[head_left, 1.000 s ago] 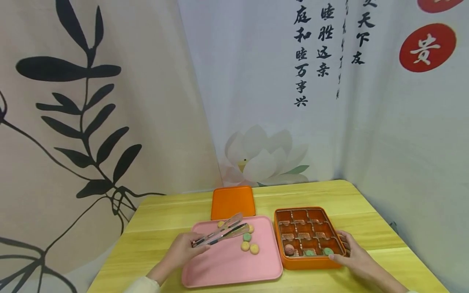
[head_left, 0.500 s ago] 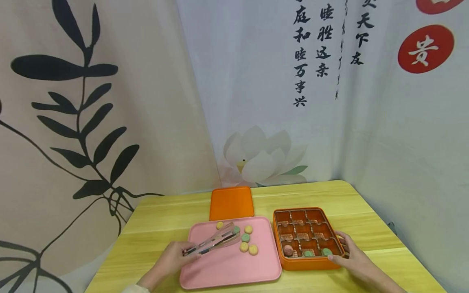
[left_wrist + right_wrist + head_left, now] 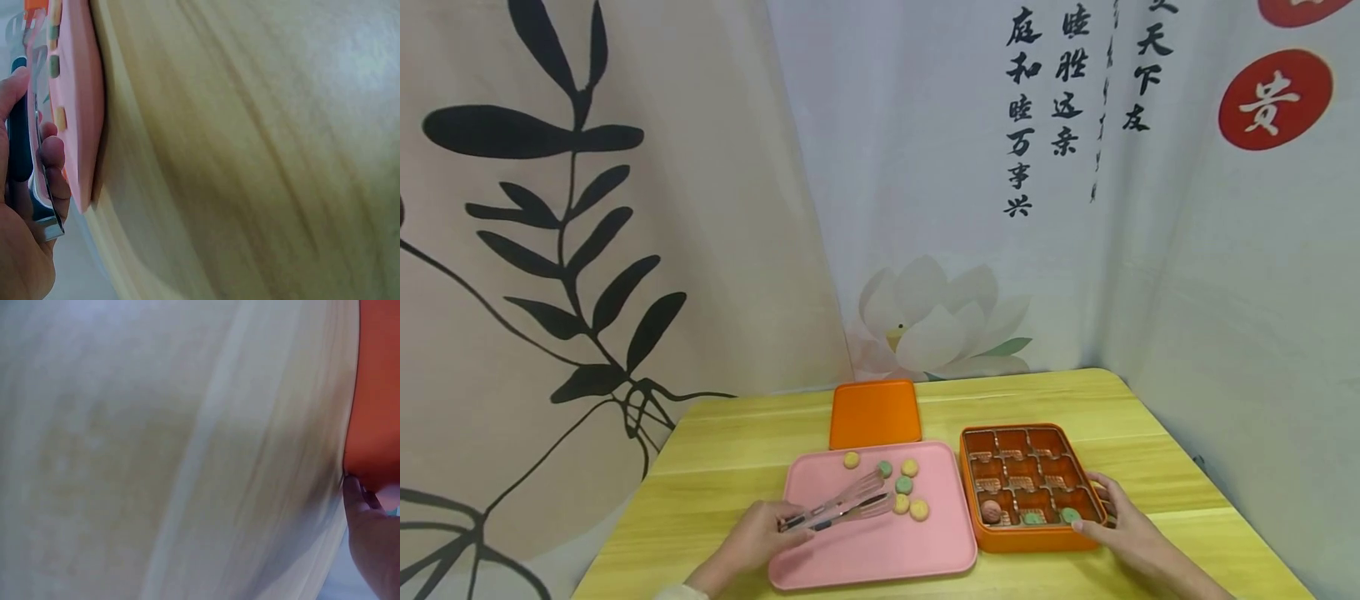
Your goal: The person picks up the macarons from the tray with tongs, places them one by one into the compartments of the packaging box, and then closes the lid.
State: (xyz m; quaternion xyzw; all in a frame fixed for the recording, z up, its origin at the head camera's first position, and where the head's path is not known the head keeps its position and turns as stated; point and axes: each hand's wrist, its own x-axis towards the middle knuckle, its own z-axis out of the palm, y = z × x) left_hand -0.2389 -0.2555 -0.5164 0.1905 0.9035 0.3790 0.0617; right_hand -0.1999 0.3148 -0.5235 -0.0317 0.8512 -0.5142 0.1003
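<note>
My left hand [image 3: 756, 537] grips a pair of tongs [image 3: 838, 507] by the handle end, thumb on one arm and fingers curled round the other in the left wrist view. The tong tips are spread over the pink tray [image 3: 880, 562], beside a green cookie [image 3: 904, 484] and a yellow cookie [image 3: 919, 510]; nothing shows between them. My right hand [image 3: 1126, 527] holds the near right corner of an orange box [image 3: 1037, 542], thumb on its front edge, fingers along its side. In the box's front row of compartments sit a reddish-brown cookie [image 3: 991, 512] and two green ones.
An orange square lid [image 3: 875, 415] lies behind the tray. Several yellow and green cookies are scattered over the tray's far half. Tray and box stand side by side on a wood-grain table [image 3: 737, 450], with a printed curtain [image 3: 925, 208] behind.
My left hand has drawn the tongs left and nearer to me, uncovering a green cookie. The tong arms came closer together, then spread again. My right hand stays at the box corner.
</note>
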